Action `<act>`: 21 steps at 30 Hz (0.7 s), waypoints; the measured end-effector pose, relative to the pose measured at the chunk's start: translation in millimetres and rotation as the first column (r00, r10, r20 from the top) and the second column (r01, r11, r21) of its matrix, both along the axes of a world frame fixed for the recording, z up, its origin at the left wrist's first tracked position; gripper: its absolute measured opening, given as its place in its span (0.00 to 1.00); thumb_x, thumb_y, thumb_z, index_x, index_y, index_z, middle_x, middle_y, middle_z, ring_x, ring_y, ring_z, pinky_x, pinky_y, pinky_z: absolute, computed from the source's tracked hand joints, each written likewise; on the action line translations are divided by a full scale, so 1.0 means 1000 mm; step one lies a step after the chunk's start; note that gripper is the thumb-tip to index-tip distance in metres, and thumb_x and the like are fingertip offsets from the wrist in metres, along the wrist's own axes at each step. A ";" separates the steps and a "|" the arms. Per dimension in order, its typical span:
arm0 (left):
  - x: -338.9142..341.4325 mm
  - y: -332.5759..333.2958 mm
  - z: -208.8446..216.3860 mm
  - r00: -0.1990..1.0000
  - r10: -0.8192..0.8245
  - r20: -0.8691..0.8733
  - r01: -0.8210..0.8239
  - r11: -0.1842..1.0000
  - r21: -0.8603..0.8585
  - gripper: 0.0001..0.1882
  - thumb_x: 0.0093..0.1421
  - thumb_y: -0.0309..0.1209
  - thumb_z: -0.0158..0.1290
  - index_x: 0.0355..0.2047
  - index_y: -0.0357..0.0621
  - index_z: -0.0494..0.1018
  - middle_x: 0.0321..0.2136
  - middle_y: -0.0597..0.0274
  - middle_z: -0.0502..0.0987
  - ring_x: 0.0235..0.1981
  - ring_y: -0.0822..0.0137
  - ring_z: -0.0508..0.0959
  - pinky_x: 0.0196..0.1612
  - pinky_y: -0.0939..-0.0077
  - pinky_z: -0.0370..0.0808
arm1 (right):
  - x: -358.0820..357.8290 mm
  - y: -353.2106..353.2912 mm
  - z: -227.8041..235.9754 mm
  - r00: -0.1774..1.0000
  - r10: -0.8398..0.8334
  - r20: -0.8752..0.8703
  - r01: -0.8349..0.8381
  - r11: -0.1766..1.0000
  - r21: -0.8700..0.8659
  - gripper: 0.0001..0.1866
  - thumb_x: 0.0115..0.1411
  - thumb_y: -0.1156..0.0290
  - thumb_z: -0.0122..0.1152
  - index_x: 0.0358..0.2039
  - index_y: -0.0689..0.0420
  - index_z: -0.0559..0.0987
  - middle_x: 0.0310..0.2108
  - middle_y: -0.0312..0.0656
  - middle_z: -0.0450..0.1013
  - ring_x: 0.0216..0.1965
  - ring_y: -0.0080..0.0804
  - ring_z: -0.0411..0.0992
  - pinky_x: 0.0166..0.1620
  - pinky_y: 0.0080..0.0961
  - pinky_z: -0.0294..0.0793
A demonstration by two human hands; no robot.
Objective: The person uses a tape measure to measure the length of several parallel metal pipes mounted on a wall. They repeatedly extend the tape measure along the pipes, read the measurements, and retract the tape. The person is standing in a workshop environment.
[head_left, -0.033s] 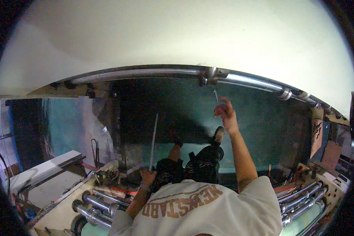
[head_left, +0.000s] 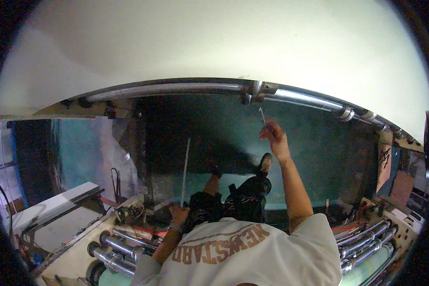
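Low at the left, beside my dark-clothed thigh, my left hand [head_left: 179, 213] is closed round the lower end of a long thin ruler [head_left: 185, 167]. The ruler stands nearly upright in view, its narrow pale strip pointing away from me. Farther out on the right, my raised right hand [head_left: 274, 136] pinches a thin light-coloured rod [head_left: 263, 116] with a small angled tip. That tip sits just short of the metal clamp collar [head_left: 255, 90] on the long bar; the two appear apart. The rod's exact kind is too small to tell.
A large cream machine panel [head_left: 224, 38] spans the far side, with a shiny metal bar [head_left: 176, 88] along its edge. Chrome rollers [head_left: 110, 259] lie behind me on both sides. A white-topped ledge [head_left: 57, 205] juts out left. Below is a green floor [head_left: 314, 157].
The fingers of my right hand have curled closer together round the rod, and the rod has tilted slightly. My left hand and the ruler have barely moved.
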State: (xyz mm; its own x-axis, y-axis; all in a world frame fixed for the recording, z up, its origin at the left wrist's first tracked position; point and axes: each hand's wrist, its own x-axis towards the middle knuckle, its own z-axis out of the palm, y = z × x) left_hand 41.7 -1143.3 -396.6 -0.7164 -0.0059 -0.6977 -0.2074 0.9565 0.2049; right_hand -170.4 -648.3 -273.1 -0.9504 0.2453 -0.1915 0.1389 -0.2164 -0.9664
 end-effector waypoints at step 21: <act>0.014 -0.007 0.004 0.967 0.171 -0.189 -0.185 0.981 -0.055 0.26 0.50 0.49 0.48 0.39 0.40 0.65 0.29 0.45 0.72 0.30 0.49 0.73 0.29 0.59 0.69 | -0.070 0.056 0.021 0.960 0.281 -0.015 -0.007 0.076 0.997 0.04 0.46 0.73 0.55 0.25 0.57 0.73 0.25 0.46 0.65 0.29 0.44 0.66 0.32 0.37 0.66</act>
State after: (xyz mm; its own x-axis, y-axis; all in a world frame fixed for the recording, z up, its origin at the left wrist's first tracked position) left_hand 55.6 -1149.9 -392.9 -0.8145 -0.1904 -0.5481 -0.3413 0.9212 0.1871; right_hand -240.6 -592.8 -252.6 -0.9676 -0.0649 0.2441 -0.1367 0.9472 -0.2901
